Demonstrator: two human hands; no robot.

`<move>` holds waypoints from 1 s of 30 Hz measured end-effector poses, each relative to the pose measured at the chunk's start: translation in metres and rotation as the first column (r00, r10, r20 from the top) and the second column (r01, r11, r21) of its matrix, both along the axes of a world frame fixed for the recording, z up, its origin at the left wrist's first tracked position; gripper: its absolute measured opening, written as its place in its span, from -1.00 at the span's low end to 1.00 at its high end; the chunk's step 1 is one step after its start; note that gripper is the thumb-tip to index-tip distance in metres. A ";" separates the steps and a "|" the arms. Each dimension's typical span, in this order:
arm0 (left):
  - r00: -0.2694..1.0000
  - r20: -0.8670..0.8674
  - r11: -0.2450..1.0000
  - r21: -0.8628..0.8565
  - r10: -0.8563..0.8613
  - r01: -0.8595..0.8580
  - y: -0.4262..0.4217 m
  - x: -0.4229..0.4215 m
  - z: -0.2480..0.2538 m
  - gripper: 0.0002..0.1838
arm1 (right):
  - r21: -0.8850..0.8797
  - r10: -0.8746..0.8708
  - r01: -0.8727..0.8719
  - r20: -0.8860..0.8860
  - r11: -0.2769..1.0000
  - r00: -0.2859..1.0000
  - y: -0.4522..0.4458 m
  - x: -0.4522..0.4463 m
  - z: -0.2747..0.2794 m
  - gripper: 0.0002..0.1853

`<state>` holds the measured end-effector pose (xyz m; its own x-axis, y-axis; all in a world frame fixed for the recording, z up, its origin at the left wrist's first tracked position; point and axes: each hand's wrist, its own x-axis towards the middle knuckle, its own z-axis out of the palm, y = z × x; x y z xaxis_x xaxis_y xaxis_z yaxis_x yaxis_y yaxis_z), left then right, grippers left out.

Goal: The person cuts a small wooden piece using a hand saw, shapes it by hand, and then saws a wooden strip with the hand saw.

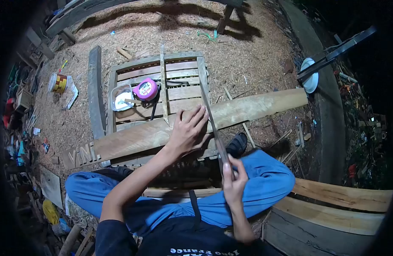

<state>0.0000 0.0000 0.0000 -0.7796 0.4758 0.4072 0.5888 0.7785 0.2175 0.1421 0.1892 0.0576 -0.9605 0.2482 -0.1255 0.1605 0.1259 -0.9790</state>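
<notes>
A long wooden board (243, 109) lies slantwise across a slatted wooden frame (119, 65). My left hand (188, 130) rests on the board, its fingers stretched toward a long, narrow, dark tool (213, 128) that looks like a saw or file. My right hand (234, 177) is wrapped round the near end of this tool. Its far part crosses the board just right of my left fingertips. Raised letters (83, 155) show at the board's left end. Whether the tool cuts into the board I cannot tell.
On the frame are a pink round object (146, 89), a white tub (122, 98) and a thin stick (163, 81). A patterned bucket (58, 83) stands at the left. Planks (333, 215) lie at the lower right, and a dark metal bar (337, 53) juts in at the upper right.
</notes>
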 end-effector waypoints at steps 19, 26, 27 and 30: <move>0.999 0.029 0.996 0.089 -0.015 0.013 -0.005 -0.006 0.005 -0.27 | 0.048 -0.069 0.079 -0.187 0.996 0.980 0.005 -0.018 -0.022 -0.68; 0.998 0.068 0.992 0.123 -0.016 0.007 -0.001 -0.003 0.006 -0.25 | -0.012 -0.105 0.104 -0.137 0.994 0.985 0.003 -0.025 -0.016 -0.67; 0.997 0.082 0.992 0.128 -0.013 0.002 -0.001 -0.003 0.006 -0.25 | -0.015 -0.105 0.104 -0.136 0.995 0.985 0.001 -0.025 -0.018 -0.67; 0.997 0.078 0.992 0.124 -0.016 0.007 -0.001 -0.003 0.006 -0.24 | -0.051 -0.097 0.091 -0.137 0.995 0.986 -0.005 -0.026 -0.020 -0.68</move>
<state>-0.0031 -0.0014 0.0062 -0.8064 0.4348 0.4008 0.5747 0.7359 0.3580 0.1160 0.1844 0.0373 -0.9421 0.3354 -0.0055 0.0315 0.0721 -0.9969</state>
